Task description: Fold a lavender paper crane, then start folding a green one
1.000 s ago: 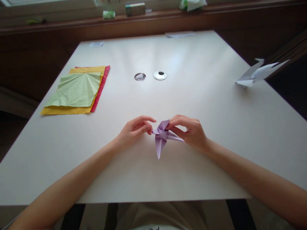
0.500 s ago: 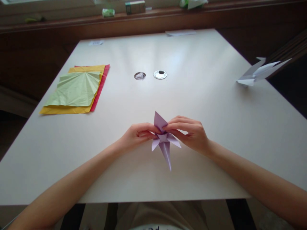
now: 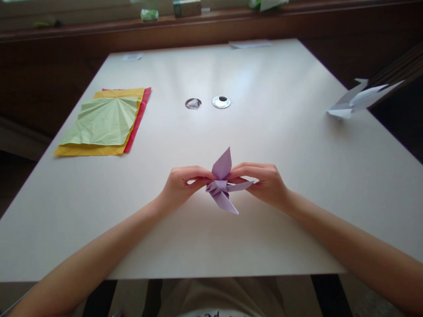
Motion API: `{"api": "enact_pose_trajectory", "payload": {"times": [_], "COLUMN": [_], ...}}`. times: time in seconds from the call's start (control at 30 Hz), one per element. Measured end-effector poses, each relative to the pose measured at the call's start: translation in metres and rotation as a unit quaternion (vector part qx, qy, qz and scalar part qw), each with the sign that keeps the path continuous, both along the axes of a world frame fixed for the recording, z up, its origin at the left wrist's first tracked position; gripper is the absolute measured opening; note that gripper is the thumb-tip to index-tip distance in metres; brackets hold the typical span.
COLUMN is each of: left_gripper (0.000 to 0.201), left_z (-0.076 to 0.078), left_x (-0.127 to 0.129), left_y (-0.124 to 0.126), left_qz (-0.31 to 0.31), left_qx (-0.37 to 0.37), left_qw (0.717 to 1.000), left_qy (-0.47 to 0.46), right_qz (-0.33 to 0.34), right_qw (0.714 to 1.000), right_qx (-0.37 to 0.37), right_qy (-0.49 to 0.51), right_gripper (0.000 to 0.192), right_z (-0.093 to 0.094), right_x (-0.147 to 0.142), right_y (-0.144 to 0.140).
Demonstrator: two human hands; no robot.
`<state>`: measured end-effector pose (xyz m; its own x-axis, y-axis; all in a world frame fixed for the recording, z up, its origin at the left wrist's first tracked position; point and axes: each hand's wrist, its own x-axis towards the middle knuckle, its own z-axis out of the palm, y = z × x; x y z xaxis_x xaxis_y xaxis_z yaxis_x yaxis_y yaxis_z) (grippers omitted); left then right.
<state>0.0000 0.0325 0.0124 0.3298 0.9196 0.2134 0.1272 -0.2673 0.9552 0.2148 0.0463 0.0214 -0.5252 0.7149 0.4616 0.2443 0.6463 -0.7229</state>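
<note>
A folded lilac origami figure (image 3: 220, 186) with several pointed flaps is held above the near part of the white table (image 3: 185, 246). From the left, my left hand (image 3: 188, 180) pinches it between thumb and fingers. My right hand (image 3: 259, 178) grips its other side in the same way. One broad flap points up and away from me between the two hands; a narrow one juts right across my right fingers, and another points down toward me. My fingertips are partly hidden behind the paper.
Pale green, yellow and red paper sheets (image 3: 102, 123) lie stacked at the left. A white origami crane (image 3: 360, 101) stands near the right edge. Two round holes (image 3: 221, 102) are set in the tabletop. Small items, including a box (image 3: 187, 8), rest on the ledge behind.
The lilac figure has turned in my hands: its long lower point is gone from view, and one flap now sticks out to the right. My left hand has shifted slightly left.
</note>
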Motion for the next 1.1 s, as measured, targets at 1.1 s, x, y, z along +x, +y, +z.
{"api": "enact_pose_trajectory", "payload": {"times": [1.1], "left_gripper": [0.01], "left_z": [-0.003], "left_x": [0.005], "left_y": [-0.001], "left_qz": [0.056], "left_qx": [0.054], "left_qw": [0.997], "left_qy": [-0.004], "right_qz": [-0.05], "right_qw": [0.993], "right_qx": [0.092], "right_qy": [0.051], "right_gripper": [0.019], "right_z": [-0.008], "right_x": [-0.006], "right_y": [-0.003]}}
